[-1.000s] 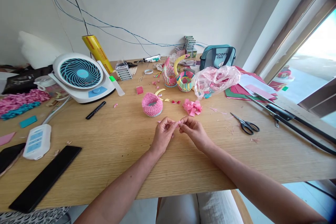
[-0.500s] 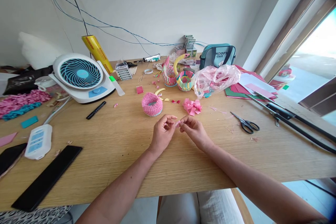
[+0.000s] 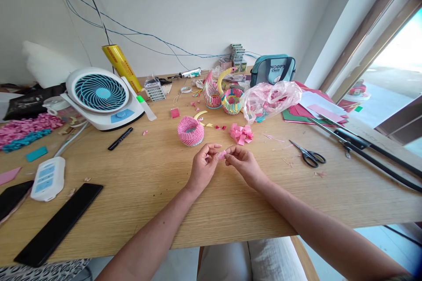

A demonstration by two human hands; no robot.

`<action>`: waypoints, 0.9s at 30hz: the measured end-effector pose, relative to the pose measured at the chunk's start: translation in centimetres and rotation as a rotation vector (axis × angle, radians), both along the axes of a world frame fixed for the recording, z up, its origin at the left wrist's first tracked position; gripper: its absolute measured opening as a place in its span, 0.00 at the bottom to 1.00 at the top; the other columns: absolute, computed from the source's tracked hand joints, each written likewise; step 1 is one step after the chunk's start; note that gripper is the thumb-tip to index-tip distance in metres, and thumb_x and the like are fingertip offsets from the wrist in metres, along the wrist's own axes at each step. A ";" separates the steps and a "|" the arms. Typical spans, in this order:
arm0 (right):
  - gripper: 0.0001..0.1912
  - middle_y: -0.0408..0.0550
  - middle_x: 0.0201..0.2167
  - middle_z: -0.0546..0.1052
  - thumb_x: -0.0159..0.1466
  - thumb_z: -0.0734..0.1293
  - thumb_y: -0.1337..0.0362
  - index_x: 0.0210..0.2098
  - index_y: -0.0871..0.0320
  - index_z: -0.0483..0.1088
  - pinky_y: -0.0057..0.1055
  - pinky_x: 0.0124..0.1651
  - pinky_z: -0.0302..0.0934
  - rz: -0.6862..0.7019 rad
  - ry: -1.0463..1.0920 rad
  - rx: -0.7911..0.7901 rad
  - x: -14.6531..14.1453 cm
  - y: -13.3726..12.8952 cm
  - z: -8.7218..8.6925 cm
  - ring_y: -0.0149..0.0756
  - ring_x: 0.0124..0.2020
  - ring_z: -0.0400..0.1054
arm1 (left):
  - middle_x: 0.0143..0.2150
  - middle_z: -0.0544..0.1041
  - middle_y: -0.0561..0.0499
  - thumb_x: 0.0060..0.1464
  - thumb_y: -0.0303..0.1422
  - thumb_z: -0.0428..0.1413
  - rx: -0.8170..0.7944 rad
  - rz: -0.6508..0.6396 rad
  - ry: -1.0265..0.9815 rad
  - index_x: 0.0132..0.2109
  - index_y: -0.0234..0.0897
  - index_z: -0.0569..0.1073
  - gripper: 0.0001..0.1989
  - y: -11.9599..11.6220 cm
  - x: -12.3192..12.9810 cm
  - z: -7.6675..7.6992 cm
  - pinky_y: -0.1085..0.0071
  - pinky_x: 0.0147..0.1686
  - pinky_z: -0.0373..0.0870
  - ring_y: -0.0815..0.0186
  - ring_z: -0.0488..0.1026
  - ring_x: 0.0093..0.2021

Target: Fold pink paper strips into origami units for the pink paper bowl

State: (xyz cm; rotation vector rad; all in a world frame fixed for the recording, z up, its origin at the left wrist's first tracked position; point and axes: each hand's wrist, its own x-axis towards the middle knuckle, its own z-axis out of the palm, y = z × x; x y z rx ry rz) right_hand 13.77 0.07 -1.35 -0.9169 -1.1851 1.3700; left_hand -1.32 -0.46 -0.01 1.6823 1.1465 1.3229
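Between my fingertips is a small piece of pink paper (image 3: 222,155). My left hand (image 3: 203,164) pinches one end of it, and my right hand (image 3: 244,164) pinches the other. Just beyond my hands stands a pink bowl of folded paper pieces (image 3: 190,131). A heap of pink paper strips (image 3: 241,134) lies to its right, behind my right hand. Farther back are a pink paper swan (image 3: 212,92) and a multicoloured paper swan (image 3: 231,101) with a yellow neck.
Black-handled scissors (image 3: 310,156) and a paper trimmer (image 3: 352,139) lie to the right. A crumpled plastic bag (image 3: 272,100) holds pink pieces. On the left are a fan (image 3: 102,96), a marker (image 3: 120,138), a power strip (image 3: 49,178) and a long black object (image 3: 59,225).
The pink paper piece has turned between my fingers, and more of its flat face shows. My hands have barely moved.
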 end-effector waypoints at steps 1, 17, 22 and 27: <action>0.16 0.41 0.24 0.71 0.53 0.73 0.52 0.29 0.57 0.70 0.29 0.32 0.59 -0.002 -0.003 0.000 0.0 0.0 0.0 0.29 0.25 0.64 | 0.35 0.76 0.49 0.57 0.32 0.55 0.010 0.004 0.014 0.45 0.36 0.72 0.09 0.0 0.0 0.1 0.73 0.34 0.68 0.67 0.74 0.34; 0.13 0.42 0.24 0.71 0.56 0.70 0.54 0.28 0.58 0.69 0.28 0.29 0.58 -0.018 -0.142 0.114 0.1 0.0 -0.1 0.30 0.25 0.63 | 0.34 0.73 0.50 0.58 0.30 0.53 0.106 -0.046 0.161 0.35 0.37 0.72 0.04 -0.2 0.1 0.6 0.75 0.32 0.68 0.68 0.71 0.34; 0.09 0.42 0.23 0.71 0.58 0.68 0.59 0.28 0.57 0.69 0.28 0.29 0.58 -0.044 -0.248 0.170 -0.1 -0.3 -0.3 0.31 0.25 0.63 | 0.28 0.72 0.53 0.55 0.33 0.56 0.002 -0.015 0.093 0.30 0.36 0.69 0.08 0.0 0.2 0.5 0.76 0.29 0.66 0.69 0.71 0.30; 0.10 0.42 0.23 0.71 0.57 0.69 0.58 0.28 0.57 0.68 0.28 0.28 0.60 -0.035 -0.228 0.139 -0.1 -0.5 0.1 0.31 0.24 0.66 | 0.29 0.74 0.52 0.53 0.33 0.57 -0.067 -0.019 0.039 0.31 0.35 0.72 0.06 0.1 0.1 0.2 0.76 0.30 0.68 0.69 0.73 0.30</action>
